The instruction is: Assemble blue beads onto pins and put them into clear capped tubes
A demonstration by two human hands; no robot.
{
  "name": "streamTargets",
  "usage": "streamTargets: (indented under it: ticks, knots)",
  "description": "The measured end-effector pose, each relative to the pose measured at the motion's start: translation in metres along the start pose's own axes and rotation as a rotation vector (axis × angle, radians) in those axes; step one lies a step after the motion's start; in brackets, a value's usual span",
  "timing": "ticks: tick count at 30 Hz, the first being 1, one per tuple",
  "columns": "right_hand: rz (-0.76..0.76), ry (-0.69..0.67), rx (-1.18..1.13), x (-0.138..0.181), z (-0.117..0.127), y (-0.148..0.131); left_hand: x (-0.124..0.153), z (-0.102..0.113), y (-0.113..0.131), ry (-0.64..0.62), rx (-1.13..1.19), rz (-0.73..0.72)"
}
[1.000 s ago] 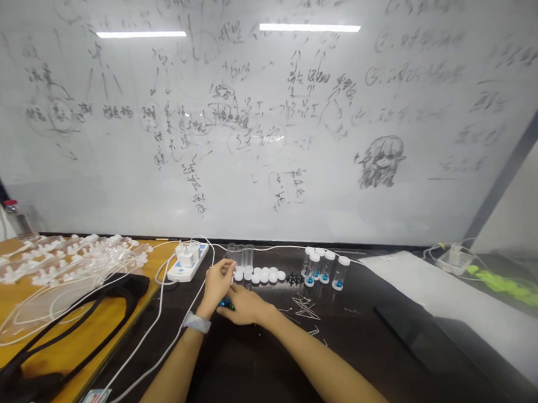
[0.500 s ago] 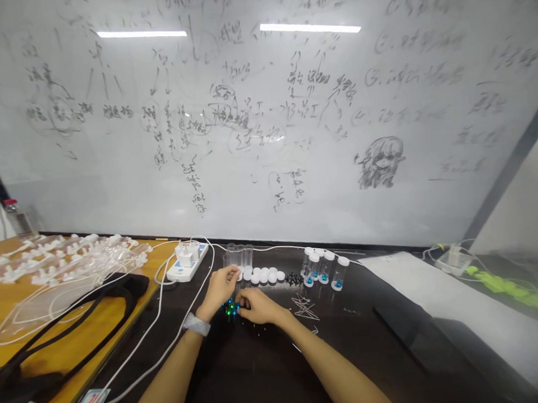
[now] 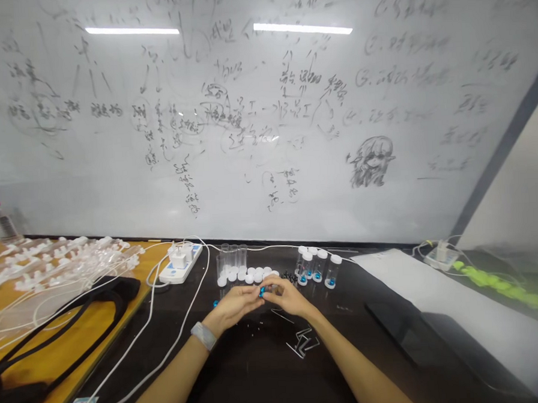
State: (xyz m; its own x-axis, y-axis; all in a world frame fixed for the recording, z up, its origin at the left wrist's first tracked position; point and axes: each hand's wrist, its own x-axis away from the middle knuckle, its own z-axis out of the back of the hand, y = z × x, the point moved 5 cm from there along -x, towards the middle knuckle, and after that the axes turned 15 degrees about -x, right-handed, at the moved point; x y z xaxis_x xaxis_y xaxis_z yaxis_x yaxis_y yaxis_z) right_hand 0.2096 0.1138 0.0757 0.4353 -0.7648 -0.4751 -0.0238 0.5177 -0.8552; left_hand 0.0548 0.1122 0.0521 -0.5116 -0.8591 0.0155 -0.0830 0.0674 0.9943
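Observation:
My left hand (image 3: 236, 305), wearing a pale wristband (image 3: 204, 335), stretches across the dark table with its fingertips pressed together at a small shiny blue piece (image 3: 262, 292). Thumb and fingers of my right hand (image 3: 288, 295) pinch the same piece from the other side, so it is held between both hands. Just left of my left hand lies another blue piece (image 3: 215, 303). Behind the hands stand clear tubes (image 3: 233, 260) and a row of white caps (image 3: 257, 274). Small black pieces (image 3: 290, 277) are partly hidden by my right hand.
Capped clear vials (image 3: 321, 265) with blue pieces inside stand to the right. Thin bent metal pieces (image 3: 303, 342) lie in front. A power strip (image 3: 182, 263) with white cables is at the left, a black flat panel (image 3: 402, 333) and white sheet (image 3: 390, 267) at the right.
My hands have moved right and come together at the blue piece. The glowing green and blue cluster no longer shows between them. The thin metal pieces lie nearer me.

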Motion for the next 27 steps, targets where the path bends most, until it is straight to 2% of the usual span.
streamTargets:
  ticks: [4,7,11,14,18,22,24,27]
  knots:
    - [-0.053,-0.013,-0.017,0.005,0.004,0.005,0.0,0.0,-0.008,0.029,0.047,0.068]
    - [-0.115,0.016,0.087,0.009,0.021,0.004,-0.003,0.004,-0.01,0.103,0.074,0.08]
    - [-0.246,-0.163,0.294,0.022,0.034,0.002,-0.003,0.006,-0.009,0.173,0.092,0.103]
    - [-0.364,-0.249,0.462,0.032,0.032,0.006,-0.002,0.004,-0.007,0.167,0.096,0.097]
    - [-0.47,-0.243,0.697,0.038,0.019,0.013,-0.004,0.007,-0.008,0.19,0.041,-0.008]
    - [-0.386,-0.273,0.792,0.039,0.009,0.01,-0.009,0.015,-0.012,0.274,-0.067,-0.098]
    - [-0.289,-0.188,0.685,0.034,0.013,0.002,-0.009,0.016,-0.012,0.296,-0.114,-0.121]
    - [-0.143,0.032,0.363,0.024,0.025,-0.008,-0.007,0.013,-0.006,0.316,-0.2,-0.149]
